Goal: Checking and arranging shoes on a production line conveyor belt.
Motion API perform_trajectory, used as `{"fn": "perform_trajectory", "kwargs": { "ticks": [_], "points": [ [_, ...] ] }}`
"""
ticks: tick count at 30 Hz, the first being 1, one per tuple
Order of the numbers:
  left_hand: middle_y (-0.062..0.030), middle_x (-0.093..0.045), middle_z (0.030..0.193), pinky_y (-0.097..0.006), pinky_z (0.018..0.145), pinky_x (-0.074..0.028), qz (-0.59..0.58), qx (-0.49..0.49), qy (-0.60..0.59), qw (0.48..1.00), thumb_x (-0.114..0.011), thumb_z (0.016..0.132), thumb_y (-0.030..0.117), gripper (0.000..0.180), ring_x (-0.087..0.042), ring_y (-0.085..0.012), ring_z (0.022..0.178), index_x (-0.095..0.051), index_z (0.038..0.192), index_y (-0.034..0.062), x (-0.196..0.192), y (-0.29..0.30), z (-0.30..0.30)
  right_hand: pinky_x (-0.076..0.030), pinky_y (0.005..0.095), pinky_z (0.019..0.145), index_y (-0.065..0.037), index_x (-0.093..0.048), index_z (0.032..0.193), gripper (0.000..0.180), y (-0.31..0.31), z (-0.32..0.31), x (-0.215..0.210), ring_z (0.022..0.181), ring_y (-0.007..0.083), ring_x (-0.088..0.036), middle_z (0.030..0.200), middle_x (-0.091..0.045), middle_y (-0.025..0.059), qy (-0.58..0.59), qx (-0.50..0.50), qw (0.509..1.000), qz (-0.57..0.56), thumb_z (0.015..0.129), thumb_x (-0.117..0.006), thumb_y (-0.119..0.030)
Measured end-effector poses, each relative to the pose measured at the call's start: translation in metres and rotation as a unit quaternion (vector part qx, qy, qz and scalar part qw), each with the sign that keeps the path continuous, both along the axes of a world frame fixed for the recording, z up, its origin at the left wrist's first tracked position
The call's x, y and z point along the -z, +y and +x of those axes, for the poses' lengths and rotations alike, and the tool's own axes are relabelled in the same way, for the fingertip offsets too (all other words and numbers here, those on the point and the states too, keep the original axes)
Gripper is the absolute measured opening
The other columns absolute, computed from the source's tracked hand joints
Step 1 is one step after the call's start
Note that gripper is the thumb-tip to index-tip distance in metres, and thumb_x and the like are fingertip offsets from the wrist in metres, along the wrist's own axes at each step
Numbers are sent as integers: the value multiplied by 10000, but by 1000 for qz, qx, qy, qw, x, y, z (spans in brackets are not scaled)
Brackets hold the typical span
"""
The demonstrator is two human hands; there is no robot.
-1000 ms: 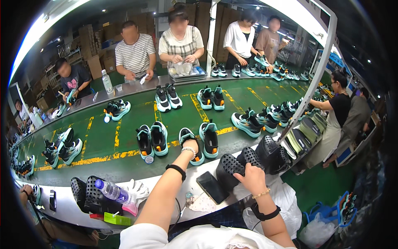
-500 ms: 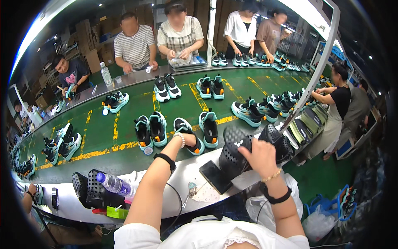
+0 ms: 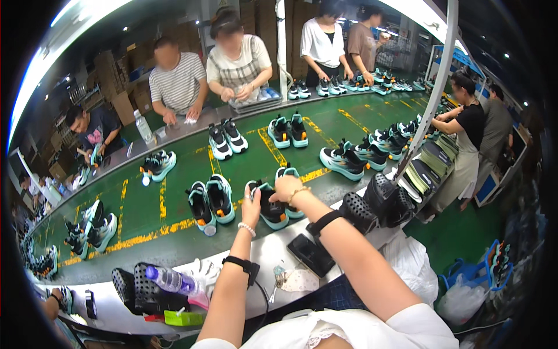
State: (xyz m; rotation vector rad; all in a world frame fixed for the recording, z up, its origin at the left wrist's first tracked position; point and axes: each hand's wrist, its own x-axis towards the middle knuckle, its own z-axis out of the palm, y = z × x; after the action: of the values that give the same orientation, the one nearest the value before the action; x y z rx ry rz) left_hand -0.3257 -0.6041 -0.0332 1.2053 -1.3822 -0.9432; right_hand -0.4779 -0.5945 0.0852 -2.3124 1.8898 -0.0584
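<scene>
On the green conveyor belt (image 3: pixel 174 203), my left hand (image 3: pixel 251 205) and right hand (image 3: pixel 289 187) each grip a teal-soled sneaker (image 3: pixel 268 205); my fingertips are hidden behind it.

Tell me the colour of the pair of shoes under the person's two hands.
Black uppers with teal soles and trim on the pair of shoes, clearest in the head view.

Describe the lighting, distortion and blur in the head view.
Head view: strong fisheye, black corners, the green belt and white post bowing; bright strip light top left glares; faces smeared; the left hand and right hand at the teal shoe look sharp.
</scene>
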Motion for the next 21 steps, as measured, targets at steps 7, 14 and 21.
{"fn": "perform_trajectory", "kwargs": {
  "ticks": [7, 14, 21],
  "points": [
    [-294, -628, 788, -480, 715, -460, -13, -142, -110, 984, -446, 928, 487, 601, -622, -439, 788, -646, 870, -78, 25, -10, -19, -563, 402, 645, -65, -711, 752, 270, -26, 39, 110, 717, 294, -691, 764, -690, 157, -47, 73, 987, -137, 819, -589, -297],
    [-304, -624, 795, -474, 718, -460, 9, -109, -140, 984, -468, 935, 435, 566, -621, -435, 807, -636, 806, -89, 25, -25, -40, -555, 407, 737, -42, -708, 913, 355, -85, 11, 139, 843, 279, -693, 902, -696, 176, -45, -1, 998, -48, 901, -457, -293],
    [-235, -636, 1102, -368, 910, -465, 60, -28, -90, 994, -719, 761, 348, 677, -614, -329, 1058, -509, 1255, -65, 34, -50, 35, -556, 367, 777, -32, -689, 1047, 330, -204, 11, -80, 947, 246, -677, 1055, -682, 147, 100, -67, 972, 200, 908, -499, -263]
  ]
}}
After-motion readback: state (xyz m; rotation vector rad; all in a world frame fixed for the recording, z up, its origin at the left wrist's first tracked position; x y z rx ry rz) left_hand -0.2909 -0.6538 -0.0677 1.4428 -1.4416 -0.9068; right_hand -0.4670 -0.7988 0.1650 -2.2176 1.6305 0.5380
